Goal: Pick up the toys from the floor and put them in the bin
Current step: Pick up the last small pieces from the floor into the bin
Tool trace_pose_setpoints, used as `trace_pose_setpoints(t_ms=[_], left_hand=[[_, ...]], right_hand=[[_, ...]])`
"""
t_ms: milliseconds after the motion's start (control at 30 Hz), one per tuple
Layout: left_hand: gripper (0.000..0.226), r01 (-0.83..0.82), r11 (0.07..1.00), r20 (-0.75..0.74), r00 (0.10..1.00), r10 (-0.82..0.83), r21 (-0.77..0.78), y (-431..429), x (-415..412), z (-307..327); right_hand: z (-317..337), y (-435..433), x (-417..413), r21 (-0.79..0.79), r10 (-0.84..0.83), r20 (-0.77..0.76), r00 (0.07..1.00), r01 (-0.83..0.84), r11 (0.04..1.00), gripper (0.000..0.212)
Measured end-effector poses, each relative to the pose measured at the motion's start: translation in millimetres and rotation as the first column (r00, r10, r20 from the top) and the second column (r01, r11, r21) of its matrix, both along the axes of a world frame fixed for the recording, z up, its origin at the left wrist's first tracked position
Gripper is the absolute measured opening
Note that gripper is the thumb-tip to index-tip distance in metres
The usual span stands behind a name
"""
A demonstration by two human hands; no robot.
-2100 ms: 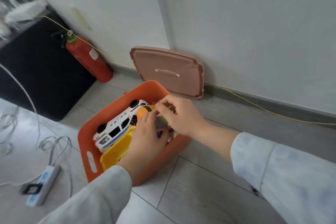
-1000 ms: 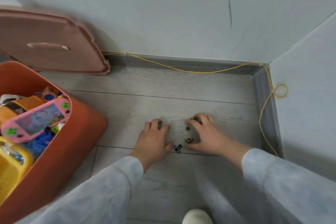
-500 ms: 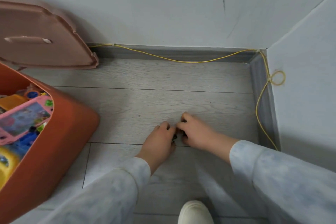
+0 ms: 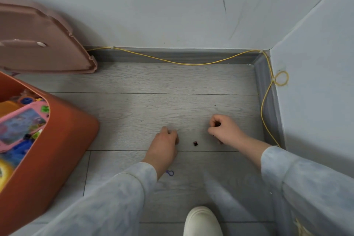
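The grip of the right hand (image 4: 224, 130) pinches a tiny dark piece (image 4: 217, 124). The left hand (image 4: 164, 146) is curled, and I cannot tell whether its grip holds anything. A small dark toy (image 4: 195, 143) lies between them.

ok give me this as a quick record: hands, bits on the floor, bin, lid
left hand: fingers curled at the floor, contents hidden
right hand: pinches a dark bit
loose piece: on the floor between the hands
purple loop: by the left wrist
bin: orange, left, toys inside
lid: leaning on the wall
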State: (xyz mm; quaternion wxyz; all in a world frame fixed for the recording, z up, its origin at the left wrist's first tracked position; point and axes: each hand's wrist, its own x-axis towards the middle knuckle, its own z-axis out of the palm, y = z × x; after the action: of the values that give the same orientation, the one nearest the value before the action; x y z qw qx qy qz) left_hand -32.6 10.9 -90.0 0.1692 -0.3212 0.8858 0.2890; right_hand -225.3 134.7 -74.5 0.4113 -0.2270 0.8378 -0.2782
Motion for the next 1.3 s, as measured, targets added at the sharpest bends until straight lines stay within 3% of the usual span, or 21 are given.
trace_pose_setpoints(t_ms=[167, 267, 300, 333, 467, 633, 700, 767, 867, 933, 1133, 1300], left_hand=[[0.015, -0.058, 0.998, -0.18, 0.982, 0.063, 0.035, -5.4, 14.3, 0.7], [0.018, -0.067, 0.997, -0.214, 0.974, 0.071, 0.029, -4.6, 27.7, 5.5], [0.018, -0.045, 0.999, -0.224, 0.973, 0.049, 0.02, -4.0, 35.2, 7.3], [0.018, 0.019, 1.0, -0.223, 0.975, -0.015, 0.016, -2.6, 41.9, 8.4], [0.037, 0.396, 0.918, -0.092, 0.915, -0.392, 0.024, 2.8, 63.8, 8.7], [0.023, 0.418, 0.908, -0.06, 0.907, -0.417, 0.013, 13.0, 67.1, 8.8], [0.023, 0.408, 0.913, -0.017, 0.913, -0.408, 0.017, 16.4, 65.4, 9.4], [0.022, 0.398, 0.917, 0.024, 0.917, -0.399, 0.033, 18.3, 65.9, 9.8], [0.021, 0.377, 0.925, 0.036, 0.925, -0.379, 0.048, 20.3, 70.6, 6.4], [0.02, 0.341, 0.938, 0.056, 0.937, -0.344, 0.056, 23.0, 69.1, 7.4], [0.024, 0.37, 0.929, 0.175, 0.915, -0.363, -0.008, 30.2, 52.9, 13.9], [0.022, 0.365, 0.931, 0.165, 0.919, -0.359, -0.007, 32.1, 56.9, 14.6]], right_hand=[[-3.6, 11.8, -0.3, 0.046, 0.3, -0.281, 0.912, -0.299, 0.953, 0.046], [-7.4, 15.8, 6.9, 0.072, 0.437, -0.287, 0.853, -0.435, 0.897, 0.017], [-7.4, 14.8, 11.6, 0.087, 0.496, -0.275, 0.824, -0.492, 0.866, 0.013], [-7.6, 13.5, 15.5, 0.106, 0.55, -0.259, 0.794, -0.543, 0.833, 0.023], [-4.8, 0.8, 31.3, 0.2, 0.69, -0.296, 0.661, -0.663, 0.721, 0.036], [-9.0, -6.3, 39.4, 0.249, 0.731, -0.333, 0.596, -0.692, 0.678, 0.021], [-10.6, -7.5, 40.2, 0.237, 0.719, -0.321, 0.616, -0.683, 0.691, 0.02], [-9.8, -8.3, 38.8, 0.132, 0.631, -0.311, 0.711, -0.625, 0.769, 0.02], [-2.4, -9.4, 29.8, -0.005, 0.369, -0.282, 0.885, -0.386, 0.922, 0.018], [3.5, -6.1, 19.9, -0.005, 0.273, -0.255, 0.928, -0.284, 0.959, 0.016], [8.6, 11.6, 6.5, 0.068, 0.212, -0.343, 0.915, -0.201, 0.977, 0.01], [10.6, 20.1, 9.9, 0.118, 0.384, -0.431, 0.816, -0.371, 0.921, 0.021]])
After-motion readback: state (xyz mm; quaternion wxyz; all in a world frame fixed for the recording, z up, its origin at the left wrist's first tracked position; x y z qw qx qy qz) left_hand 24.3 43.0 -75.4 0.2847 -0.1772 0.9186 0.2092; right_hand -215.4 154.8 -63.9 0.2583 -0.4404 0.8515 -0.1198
